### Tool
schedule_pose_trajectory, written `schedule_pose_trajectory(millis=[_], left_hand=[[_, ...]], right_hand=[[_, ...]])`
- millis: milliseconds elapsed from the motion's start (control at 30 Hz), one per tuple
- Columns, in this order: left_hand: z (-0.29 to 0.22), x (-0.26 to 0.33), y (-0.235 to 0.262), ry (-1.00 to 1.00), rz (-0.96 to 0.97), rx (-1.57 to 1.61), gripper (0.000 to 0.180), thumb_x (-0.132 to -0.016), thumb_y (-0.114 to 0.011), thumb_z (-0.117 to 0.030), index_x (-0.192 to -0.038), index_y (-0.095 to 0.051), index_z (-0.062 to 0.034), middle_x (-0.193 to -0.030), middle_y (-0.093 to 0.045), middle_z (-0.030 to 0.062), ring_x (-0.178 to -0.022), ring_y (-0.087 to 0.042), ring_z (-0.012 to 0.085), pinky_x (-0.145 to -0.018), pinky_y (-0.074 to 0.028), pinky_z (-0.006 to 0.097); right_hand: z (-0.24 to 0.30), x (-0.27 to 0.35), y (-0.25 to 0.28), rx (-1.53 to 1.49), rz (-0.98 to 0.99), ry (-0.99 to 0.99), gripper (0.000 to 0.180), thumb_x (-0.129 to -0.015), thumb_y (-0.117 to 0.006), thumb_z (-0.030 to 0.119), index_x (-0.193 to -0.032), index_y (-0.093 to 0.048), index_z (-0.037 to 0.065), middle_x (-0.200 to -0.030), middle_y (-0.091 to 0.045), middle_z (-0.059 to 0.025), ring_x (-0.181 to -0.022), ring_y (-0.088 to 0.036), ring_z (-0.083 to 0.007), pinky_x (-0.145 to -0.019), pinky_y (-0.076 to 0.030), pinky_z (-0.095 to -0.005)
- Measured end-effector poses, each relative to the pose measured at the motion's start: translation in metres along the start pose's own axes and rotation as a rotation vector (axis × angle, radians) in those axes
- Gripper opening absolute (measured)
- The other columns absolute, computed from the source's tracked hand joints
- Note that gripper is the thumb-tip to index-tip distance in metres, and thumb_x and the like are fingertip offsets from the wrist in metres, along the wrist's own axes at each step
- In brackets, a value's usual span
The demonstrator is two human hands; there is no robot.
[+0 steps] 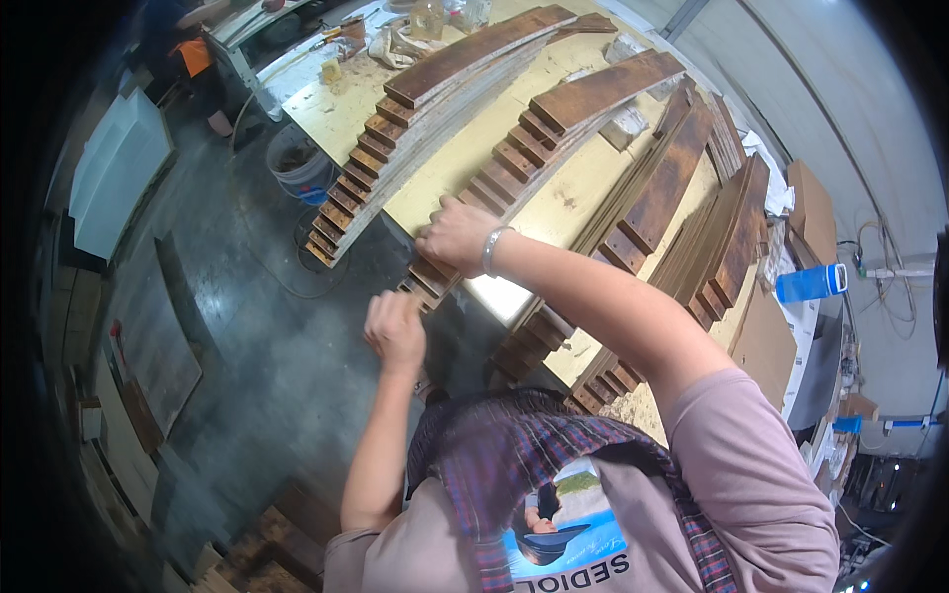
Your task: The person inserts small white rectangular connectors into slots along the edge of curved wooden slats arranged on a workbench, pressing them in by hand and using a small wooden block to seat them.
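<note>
Curved, brown-stained wooden slats lie in stepped stacks on the table. My right hand [457,237], a metal bangle at its wrist, rests closed over the near part of the middle stack [499,178]. Its fingers curl down at the slats' edge, and whatever they hold is hidden. Just beyond the table's near edge, my left hand [395,329] is closed beside the stack's lowest slat ends [432,282]. Its fingertips are close to those ends; what is in them cannot be made out. To the left, another stepped stack [361,168] overhangs the table edge.
More slat stacks [657,203] lie on the right of the pale tabletop [420,203]. A blue bottle [811,284] stands at the far right. On the floor at left are a bucket [300,168] and a cable. Another person [188,59] is at the back left.
</note>
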State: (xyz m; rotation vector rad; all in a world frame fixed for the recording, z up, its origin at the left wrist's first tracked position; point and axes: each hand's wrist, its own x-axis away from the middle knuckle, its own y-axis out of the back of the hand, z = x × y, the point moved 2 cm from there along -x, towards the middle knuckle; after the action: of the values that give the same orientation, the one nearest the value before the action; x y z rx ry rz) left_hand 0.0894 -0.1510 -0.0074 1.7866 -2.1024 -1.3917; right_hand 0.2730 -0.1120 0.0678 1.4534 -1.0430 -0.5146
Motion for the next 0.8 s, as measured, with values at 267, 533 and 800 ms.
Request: schedule_pose_trajectory(millis=[267,533,800], left_hand=[[0.001,0.037,0.01,0.153,-0.007,0.127,0.008,-0.078,-0.076,-0.003,-0.078,-0.068,-0.0048,-0.079,-0.064,0.0092,-0.075,-0.061,0.0313,-0.068,-0.049,0.042],[0.012,0.016,0.019,0.133,-0.052,0.068,0.009,-0.079,-0.076,-0.004,-0.081,-0.067,-0.004,-0.081,-0.064,0.0089,-0.076,-0.061,0.0312,-0.068,-0.049,0.043],[0.022,0.006,0.012,0.122,-0.05,-0.006,0.009,-0.081,-0.075,-0.006,-0.082,-0.066,-0.0059,-0.082,-0.063,0.0077,-0.078,-0.061,0.0311,-0.069,-0.049,0.044]], right_hand=[[0.005,-0.001,-0.004,0.051,-0.126,0.078,0.049,-0.073,-0.081,0.032,-0.116,-0.065,0.015,-0.11,-0.064,0.0007,-0.113,-0.059,-0.0177,-0.114,-0.033,-0.0464],[0.039,-0.026,-0.02,-0.079,0.025,0.001,0.036,-0.067,-0.081,0.023,-0.101,-0.071,0.02,-0.097,-0.071,0.0032,-0.1,-0.066,-0.0193,-0.09,-0.044,-0.0372],[0.037,-0.031,-0.022,-0.128,0.074,0.011,0.04,-0.067,-0.082,0.025,-0.106,-0.074,0.021,-0.102,-0.073,0.0013,-0.107,-0.066,-0.0183,-0.099,-0.04,-0.0402]])
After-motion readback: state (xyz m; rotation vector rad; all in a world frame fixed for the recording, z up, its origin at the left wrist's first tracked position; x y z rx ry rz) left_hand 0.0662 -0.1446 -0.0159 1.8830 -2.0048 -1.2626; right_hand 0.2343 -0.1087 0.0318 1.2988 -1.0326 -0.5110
